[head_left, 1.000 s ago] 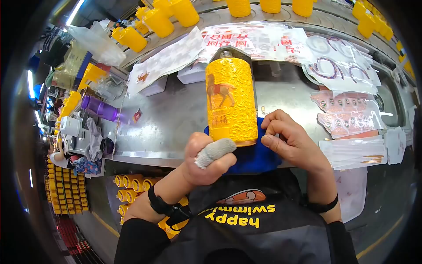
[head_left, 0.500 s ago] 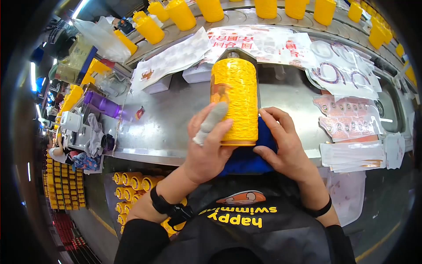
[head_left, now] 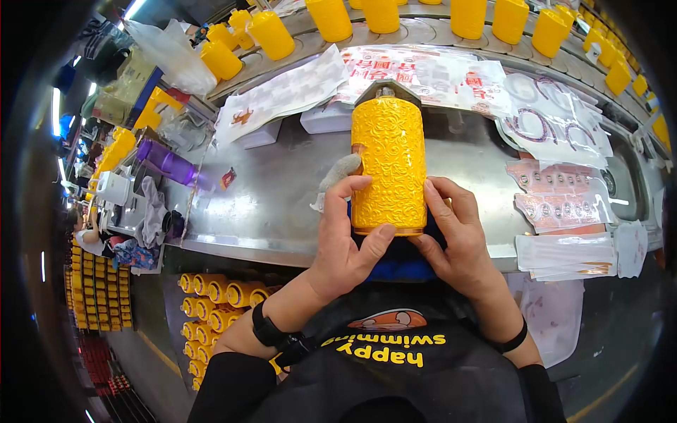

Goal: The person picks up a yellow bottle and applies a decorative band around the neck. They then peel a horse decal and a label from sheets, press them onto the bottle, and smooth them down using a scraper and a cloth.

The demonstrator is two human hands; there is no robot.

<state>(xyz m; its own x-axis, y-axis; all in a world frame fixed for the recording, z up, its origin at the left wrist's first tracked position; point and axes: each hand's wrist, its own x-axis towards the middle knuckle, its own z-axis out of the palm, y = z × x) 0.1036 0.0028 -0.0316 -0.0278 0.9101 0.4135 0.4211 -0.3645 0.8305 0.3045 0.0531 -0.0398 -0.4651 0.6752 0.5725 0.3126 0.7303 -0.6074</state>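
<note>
We look across a shiny stainless-steel worktable (head_left: 282, 204) that spans the middle of the scene, its surface catching pale glare on the left. Along its far side we see a grey slatted conveyor (head_left: 424, 32) in a curve. A metal sink basin (head_left: 626, 173) sits at the right. Below, we see dark grey floor (head_left: 599, 335) with yellow stripes (head_left: 159, 354), and glowing white tube lights (head_left: 56, 111) at far left.

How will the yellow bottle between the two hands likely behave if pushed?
The bottle may turn or roll, its body being round. It seems stiff: no dent shows where the fingers touch it. Its glossy surface could be slippery, though the raised pattern might help grip.
</note>
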